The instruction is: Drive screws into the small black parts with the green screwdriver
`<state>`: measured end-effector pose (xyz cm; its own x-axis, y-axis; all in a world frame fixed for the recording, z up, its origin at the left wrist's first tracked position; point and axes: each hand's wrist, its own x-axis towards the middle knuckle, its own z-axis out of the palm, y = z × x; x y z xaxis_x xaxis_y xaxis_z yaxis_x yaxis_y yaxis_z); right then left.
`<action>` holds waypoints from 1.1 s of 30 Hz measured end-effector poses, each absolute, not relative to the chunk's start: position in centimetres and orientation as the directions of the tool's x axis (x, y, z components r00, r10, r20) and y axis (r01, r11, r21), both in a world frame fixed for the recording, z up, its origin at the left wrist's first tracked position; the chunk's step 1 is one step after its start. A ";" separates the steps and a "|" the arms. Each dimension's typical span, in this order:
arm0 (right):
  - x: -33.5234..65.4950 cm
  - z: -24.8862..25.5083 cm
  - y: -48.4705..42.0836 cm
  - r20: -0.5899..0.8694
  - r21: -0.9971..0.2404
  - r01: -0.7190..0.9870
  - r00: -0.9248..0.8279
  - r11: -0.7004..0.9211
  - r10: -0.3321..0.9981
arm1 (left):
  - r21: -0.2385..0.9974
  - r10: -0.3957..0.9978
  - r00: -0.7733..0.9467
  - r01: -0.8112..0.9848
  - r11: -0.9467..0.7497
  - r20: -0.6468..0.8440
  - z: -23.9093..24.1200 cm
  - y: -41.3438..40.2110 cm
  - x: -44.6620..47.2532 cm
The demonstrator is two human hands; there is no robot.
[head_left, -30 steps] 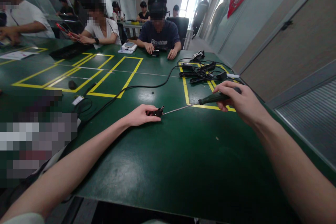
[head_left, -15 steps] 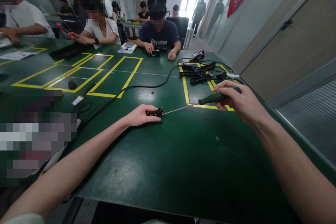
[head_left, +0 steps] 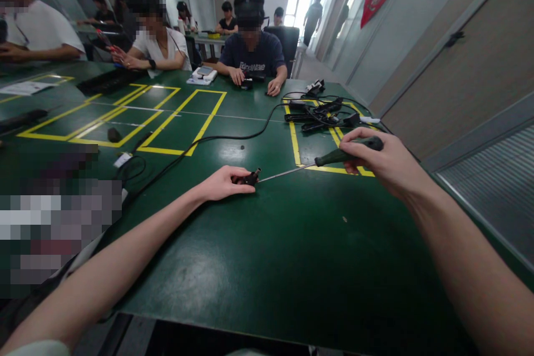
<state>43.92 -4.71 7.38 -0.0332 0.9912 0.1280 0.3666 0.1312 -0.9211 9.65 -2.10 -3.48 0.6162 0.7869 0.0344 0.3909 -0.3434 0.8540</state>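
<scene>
My left hand rests on the green table with its fingers closed on a small black part. My right hand grips the dark green handle of a screwdriver. The thin metal shaft runs leftward and its tip meets the black part.
A heap of black adapters and cables lies beyond my right hand inside yellow tape lines. A black cable runs across the table to the left. Several people sit at the far side. A wall stands close on the right.
My right hand has turned slightly on the screwdriver handle. My left hand and the black part stay in place.
</scene>
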 end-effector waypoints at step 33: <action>43.9 7.5 -4.8 0.171 -0.940 0.282 -0.105 0.194 0.980 | 0.855 0.795 0.605 0.391 -0.339 0.039 -3.2 -2.3 9.8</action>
<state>43.93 -4.75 7.53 -0.1048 0.9796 0.1713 0.2816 0.1944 -0.9396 9.84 -2.31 -3.25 0.6049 0.7954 0.0389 0.3914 -0.3395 0.8553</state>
